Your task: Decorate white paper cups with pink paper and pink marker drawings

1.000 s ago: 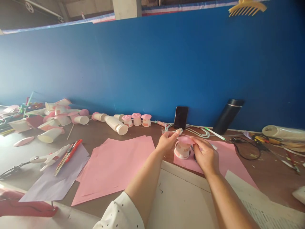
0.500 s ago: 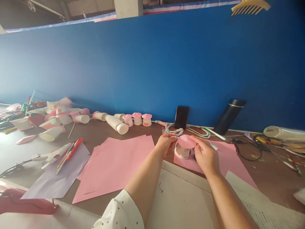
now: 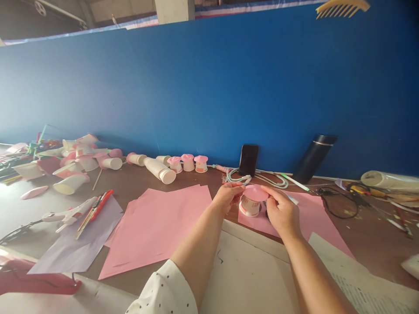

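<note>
Between my hands, an upside-down paper cup (image 3: 250,206) with small orange-red window marks stands at the edge of a pink sheet (image 3: 310,213). On its top rests a pink paper disc (image 3: 255,192), like a roof. My left hand (image 3: 228,196) pinches the disc's left edge, its fingertips partly hidden. At the right edge my right hand (image 3: 283,211) has thumb and fingers closed on the same disc. Three similar cups with pink tops (image 3: 187,162) stand by the blue partition.
Pink sheets (image 3: 160,226) lie to the left, beside a glue gun (image 3: 70,213) and a red utility knife (image 3: 94,213). Loose paper cups (image 3: 70,182) crowd the far left. A phone (image 3: 248,160), coiled white cable and black flask (image 3: 314,159) stand behind.
The pink disc now sits slightly lower and flatter over the cup. Both hands keep nearly the same place; the whole view has shifted a little.
</note>
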Action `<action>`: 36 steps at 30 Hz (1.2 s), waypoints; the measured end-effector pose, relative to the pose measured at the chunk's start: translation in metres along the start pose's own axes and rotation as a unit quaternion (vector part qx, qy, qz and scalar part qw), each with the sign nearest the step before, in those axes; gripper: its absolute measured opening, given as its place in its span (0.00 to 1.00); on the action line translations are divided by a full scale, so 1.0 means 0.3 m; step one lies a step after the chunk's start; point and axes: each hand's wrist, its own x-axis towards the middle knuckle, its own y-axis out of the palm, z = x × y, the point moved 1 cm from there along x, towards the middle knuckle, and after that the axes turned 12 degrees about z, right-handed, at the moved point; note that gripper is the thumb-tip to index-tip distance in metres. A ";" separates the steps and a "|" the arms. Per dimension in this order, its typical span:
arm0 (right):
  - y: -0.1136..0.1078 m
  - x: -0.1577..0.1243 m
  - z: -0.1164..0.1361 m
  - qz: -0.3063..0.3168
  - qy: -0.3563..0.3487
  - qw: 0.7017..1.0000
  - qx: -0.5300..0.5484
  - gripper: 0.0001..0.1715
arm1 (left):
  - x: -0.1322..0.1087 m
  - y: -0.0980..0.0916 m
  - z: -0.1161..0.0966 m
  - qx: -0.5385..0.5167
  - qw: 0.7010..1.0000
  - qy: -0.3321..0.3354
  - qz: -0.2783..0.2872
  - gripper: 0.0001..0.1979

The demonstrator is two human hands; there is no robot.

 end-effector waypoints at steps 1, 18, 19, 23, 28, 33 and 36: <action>-0.001 0.000 0.002 0.003 0.001 1.000 0.005 0.24 | 0.001 0.000 0.001 -0.006 1.000 -0.001 0.000 0.11; 0.020 0.018 -0.078 0.078 0.281 0.908 0.300 0.29 | 0.022 -0.009 0.028 -0.074 0.997 -0.016 0.008 0.05; 0.023 0.018 -0.079 0.090 0.289 0.905 0.300 0.29 | 0.023 -0.009 0.029 -0.075 0.997 -0.017 0.010 0.05; 0.027 0.019 -0.065 0.120 0.305 0.892 0.311 0.30 | 0.025 -0.008 0.030 -0.084 0.996 -0.024 -0.009 0.03; 0.020 0.023 -0.041 0.124 0.316 0.878 0.337 0.28 | 0.023 -0.007 0.028 -0.088 0.995 -0.040 -0.027 0.02; 0.017 0.026 -0.038 0.145 0.313 0.875 0.339 0.26 | 0.022 -0.011 0.027 -0.068 0.996 -0.060 -0.022 0.05; 0.017 0.024 -0.037 0.141 0.310 0.880 0.332 0.28 | 0.019 -0.008 0.023 -0.054 0.996 -0.068 -0.025 0.06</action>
